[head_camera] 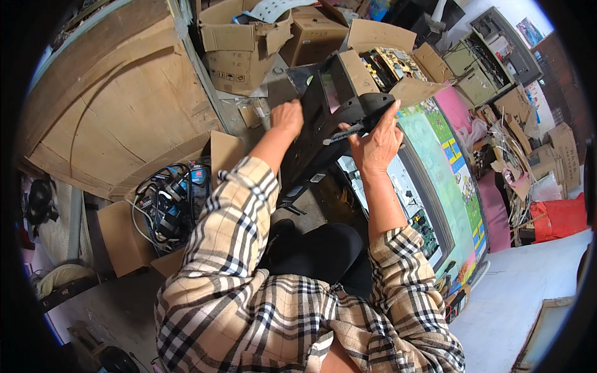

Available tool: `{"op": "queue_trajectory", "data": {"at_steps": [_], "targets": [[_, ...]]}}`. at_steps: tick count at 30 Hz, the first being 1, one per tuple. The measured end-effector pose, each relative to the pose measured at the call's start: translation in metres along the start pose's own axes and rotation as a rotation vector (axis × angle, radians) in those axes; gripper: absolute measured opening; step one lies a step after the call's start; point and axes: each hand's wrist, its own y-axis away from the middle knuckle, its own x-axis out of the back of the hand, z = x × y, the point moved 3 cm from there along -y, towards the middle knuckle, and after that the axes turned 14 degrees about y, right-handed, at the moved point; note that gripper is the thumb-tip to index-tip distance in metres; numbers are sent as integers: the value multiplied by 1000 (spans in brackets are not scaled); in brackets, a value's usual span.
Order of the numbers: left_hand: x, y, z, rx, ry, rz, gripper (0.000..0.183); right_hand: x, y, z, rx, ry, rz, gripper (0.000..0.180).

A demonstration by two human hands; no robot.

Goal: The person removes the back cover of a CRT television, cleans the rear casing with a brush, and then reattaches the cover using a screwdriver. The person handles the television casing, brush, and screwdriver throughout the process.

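A large black plastic housing (322, 116), which looks like a television's back cover, stands tilted between my arms. My left hand (287, 117) is curled at its left edge, and the fingertips are hidden. With thumb and fingers spread round its right corner, my right hand (378, 144) grips the housing beside a slotted strip. To the right lies an opened flat-panel television (431, 186), its metal chassis partly covered by my right forearm. A green circuit board (423, 233) shows inside the frame.
On the left, a cardboard box (126, 238) holds tangled black cables and adapters (170, 205). Another open carton (382, 86) with circuit boards stands beyond the housing. A wooden panel (126, 107) leans at the left. A patterned cloth (459, 172) lies at the right, near a red bag (559, 218).
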Motion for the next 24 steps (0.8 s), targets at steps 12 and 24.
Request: {"op": "queue_trajectory", "data": {"at_steps": [12,24], "targets": [[-17,61,25,8,77,-113,17,0,-1,13,-18,54,34,130],[-15,53,-7,-45,-26,-186,14,6,4,5,-16,37,14,135]]}}
